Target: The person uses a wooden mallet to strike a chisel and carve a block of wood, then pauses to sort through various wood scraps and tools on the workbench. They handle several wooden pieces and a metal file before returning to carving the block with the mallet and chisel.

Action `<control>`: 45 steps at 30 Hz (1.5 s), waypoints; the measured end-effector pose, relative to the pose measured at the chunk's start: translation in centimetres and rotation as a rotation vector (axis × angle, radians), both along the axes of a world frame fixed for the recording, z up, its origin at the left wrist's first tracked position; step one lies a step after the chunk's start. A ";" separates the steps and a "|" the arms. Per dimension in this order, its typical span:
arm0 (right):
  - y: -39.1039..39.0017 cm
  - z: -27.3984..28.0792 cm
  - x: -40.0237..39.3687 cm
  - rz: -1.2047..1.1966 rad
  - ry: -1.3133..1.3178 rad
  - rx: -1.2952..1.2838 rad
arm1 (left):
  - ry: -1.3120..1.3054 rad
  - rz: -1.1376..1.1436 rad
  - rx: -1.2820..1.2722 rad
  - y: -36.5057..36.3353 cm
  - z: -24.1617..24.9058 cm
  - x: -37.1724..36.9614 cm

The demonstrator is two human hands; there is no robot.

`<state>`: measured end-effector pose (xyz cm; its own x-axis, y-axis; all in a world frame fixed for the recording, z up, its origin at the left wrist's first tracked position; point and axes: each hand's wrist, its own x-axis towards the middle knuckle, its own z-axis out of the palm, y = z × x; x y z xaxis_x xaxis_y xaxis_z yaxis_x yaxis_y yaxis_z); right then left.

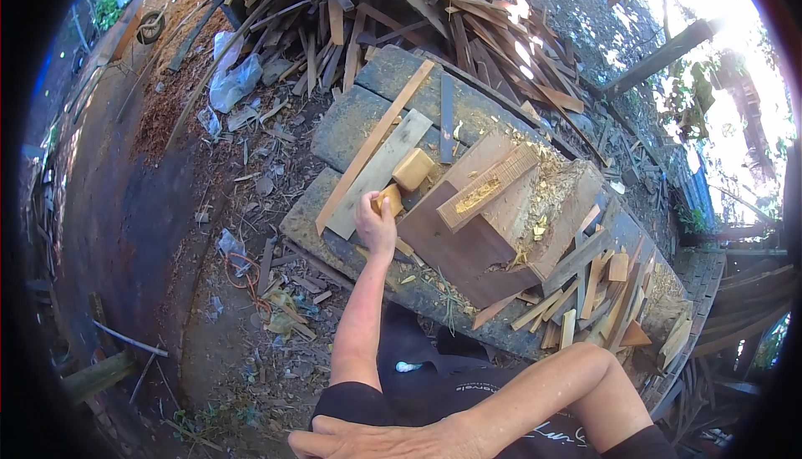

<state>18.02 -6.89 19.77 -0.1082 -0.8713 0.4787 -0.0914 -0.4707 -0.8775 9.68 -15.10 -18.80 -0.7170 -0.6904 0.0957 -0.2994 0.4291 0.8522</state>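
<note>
My left hand (377, 223) is closed around a small yellowish wooden block (390, 199) on the workbench. Just beyond it lies a second wooden block (413, 169) with rounded edges. My right hand (368, 441) is across my body, by the left sleeve, at the bottom edge of the view. Its fingers are partly cut off, so their grip cannot be made out. Right of the blocks is a large brown wooden block (468, 246). A chiselled wooden piece (488, 187) with a rough hollow rests on top among shavings.
A long thin strip (373, 148), a grey board (380, 173) and a dark flat bar (447, 116) lie on the worn bench (334, 125). Offcuts (597, 284) crowd its right side. Behind is a heap of scrap wood (468, 16); plastic bags (236, 83) litter the ground.
</note>
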 end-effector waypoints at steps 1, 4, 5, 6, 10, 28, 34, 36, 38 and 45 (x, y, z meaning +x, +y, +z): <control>-0.1 -0.1 0.1 -0.004 -0.022 -0.007 | 0.007 0.032 -0.018 0.1 0.4 0.8; -0.4 -0.4 0.8 -0.040 -0.086 -0.023 | 0.035 -0.112 -0.195 -0.5 0.1 3.7; -0.4 -0.5 1.0 -0.071 -0.122 -0.026 | 0.047 -0.161 -0.231 -0.4 0.0 4.6; -0.4 -0.4 0.8 -0.065 -0.127 -0.029 | 0.042 -0.155 -0.234 -0.3 0.0 5.5; -0.3 0.1 -0.5 -0.018 -0.092 0.008 | -0.086 -0.235 -0.182 -1.5 -0.7 7.1; -0.6 1.1 1.1 -0.003 0.046 -0.039 | -0.547 -0.360 -0.347 -6.9 -1.1 -0.2; -0.1 0.8 1.8 0.024 0.024 -0.045 | -0.248 -0.466 0.737 -9.2 -0.6 -0.3; 0.2 0.8 2.3 0.022 0.010 -0.053 | -0.047 -0.460 0.845 -9.1 -0.3 0.1; 0.5 0.9 3.2 -0.057 0.036 -0.055 | 0.036 -0.473 1.479 -9.3 1.1 1.5; 1.3 1.2 3.4 -0.005 0.025 -0.054 | 0.122 -0.482 1.435 -4.2 7.8 3.9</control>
<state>21.45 -5.60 20.96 -0.1000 -0.8437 0.5275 -0.1154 -0.5167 -0.8483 13.60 -19.26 -11.04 -0.9322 0.0427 -0.3595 -0.2761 -0.7261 0.6297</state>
